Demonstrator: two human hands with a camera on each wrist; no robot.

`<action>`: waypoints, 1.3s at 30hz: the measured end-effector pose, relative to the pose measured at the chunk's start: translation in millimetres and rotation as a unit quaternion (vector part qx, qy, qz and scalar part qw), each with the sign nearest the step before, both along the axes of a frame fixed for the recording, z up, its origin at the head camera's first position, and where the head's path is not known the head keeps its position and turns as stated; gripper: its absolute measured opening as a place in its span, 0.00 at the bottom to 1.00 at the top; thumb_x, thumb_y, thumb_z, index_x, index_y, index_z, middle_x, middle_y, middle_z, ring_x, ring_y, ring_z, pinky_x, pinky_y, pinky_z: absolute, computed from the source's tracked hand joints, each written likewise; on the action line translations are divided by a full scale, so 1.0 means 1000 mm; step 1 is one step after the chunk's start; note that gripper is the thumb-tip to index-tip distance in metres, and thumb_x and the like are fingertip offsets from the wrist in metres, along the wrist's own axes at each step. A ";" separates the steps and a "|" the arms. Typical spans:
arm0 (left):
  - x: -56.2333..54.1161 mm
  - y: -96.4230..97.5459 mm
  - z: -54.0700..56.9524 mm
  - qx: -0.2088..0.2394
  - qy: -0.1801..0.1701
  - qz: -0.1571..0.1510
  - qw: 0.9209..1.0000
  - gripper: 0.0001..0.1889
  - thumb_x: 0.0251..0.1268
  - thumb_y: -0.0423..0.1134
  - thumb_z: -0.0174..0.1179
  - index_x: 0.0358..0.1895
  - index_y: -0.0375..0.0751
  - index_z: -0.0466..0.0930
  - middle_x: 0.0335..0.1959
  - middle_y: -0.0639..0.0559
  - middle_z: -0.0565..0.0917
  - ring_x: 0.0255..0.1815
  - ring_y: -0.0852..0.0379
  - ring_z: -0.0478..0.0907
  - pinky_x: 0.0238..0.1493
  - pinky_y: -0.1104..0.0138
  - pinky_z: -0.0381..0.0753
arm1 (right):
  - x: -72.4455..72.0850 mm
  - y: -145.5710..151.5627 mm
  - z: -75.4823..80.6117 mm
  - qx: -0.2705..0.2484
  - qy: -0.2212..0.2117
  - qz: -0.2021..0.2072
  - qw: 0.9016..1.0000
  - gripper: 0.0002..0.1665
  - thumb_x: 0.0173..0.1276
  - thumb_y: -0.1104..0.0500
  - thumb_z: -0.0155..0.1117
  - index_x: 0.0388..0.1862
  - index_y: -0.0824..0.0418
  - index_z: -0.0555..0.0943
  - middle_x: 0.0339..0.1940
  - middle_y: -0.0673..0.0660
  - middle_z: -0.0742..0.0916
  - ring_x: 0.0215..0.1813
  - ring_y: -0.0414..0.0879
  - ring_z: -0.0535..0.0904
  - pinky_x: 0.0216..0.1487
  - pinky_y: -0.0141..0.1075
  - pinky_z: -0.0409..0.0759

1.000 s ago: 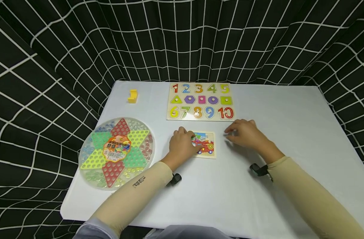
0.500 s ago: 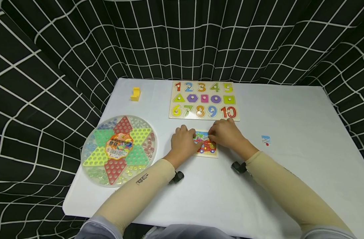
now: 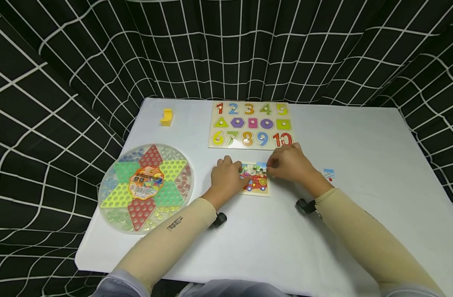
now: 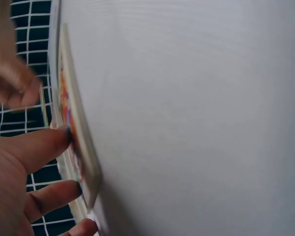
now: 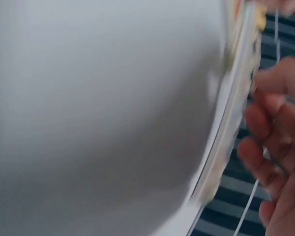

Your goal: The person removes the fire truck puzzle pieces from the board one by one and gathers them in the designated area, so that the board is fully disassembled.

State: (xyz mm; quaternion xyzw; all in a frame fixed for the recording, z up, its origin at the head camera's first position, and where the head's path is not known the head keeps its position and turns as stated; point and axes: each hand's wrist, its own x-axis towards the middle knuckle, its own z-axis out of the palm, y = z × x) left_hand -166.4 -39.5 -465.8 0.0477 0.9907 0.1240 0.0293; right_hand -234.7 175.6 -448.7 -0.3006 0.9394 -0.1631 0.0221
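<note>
A small wooden jigsaw puzzle [image 3: 258, 191] with a red car picture lies in the middle of the white table. My left hand [image 3: 226, 176] rests over its left side. In the left wrist view, the thumb [image 4: 56, 140] and forefinger touch the picture face near the board's edge. My right hand [image 3: 290, 164] is at the top right corner and pinches a blue and green puzzle piece [image 3: 261, 166] between thumb and fingers. A bare gap shows beneath that piece. Another loose puzzle piece [image 3: 328, 174], blue and white with red, lies to the right of my right hand.
Behind the puzzle lies a number-and-shape peg board [image 3: 250, 130]. A round Chinese checkers board [image 3: 145, 188] with marbles covers the table's left. A small yellow block [image 3: 167, 117] stands at the back left. A black grid curtain [image 3: 245, 49] surrounds the table.
My right hand has moved left from beside the puzzle to its top right corner and taken hold of a piece there. The loose piece has come into view on the right. My left hand stays.
</note>
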 end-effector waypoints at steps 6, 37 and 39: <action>0.003 -0.008 0.004 0.016 -0.026 0.012 0.999 0.24 0.55 0.62 0.67 0.44 0.48 0.84 0.37 0.50 0.70 0.40 0.51 0.66 0.35 0.61 0.69 | -0.008 0.060 -0.008 -0.023 -0.037 -0.005 0.999 0.07 0.52 0.55 0.78 0.26 0.51 0.86 0.27 0.42 0.84 0.39 0.44 0.76 0.49 0.48 0.58; 0.014 -0.014 -0.001 0.051 -0.036 -0.005 0.998 0.16 0.57 0.57 0.68 0.31 0.50 0.79 0.22 0.57 0.75 0.23 0.57 0.73 0.22 0.62 0.69 | -0.009 -0.025 -0.004 0.033 -0.001 0.066 0.997 0.09 0.59 0.49 0.74 0.35 0.50 0.88 0.36 0.45 0.85 0.49 0.48 0.75 0.59 0.55 0.59; 0.013 -0.011 -0.003 0.052 -0.035 -0.008 0.998 0.16 0.58 0.58 0.68 0.31 0.51 0.78 0.22 0.57 0.76 0.23 0.58 0.73 0.22 0.62 0.69 | -0.009 -0.038 -0.004 0.040 0.015 0.068 0.997 0.10 0.58 0.48 0.74 0.35 0.51 0.89 0.40 0.48 0.85 0.53 0.49 0.74 0.60 0.56 0.60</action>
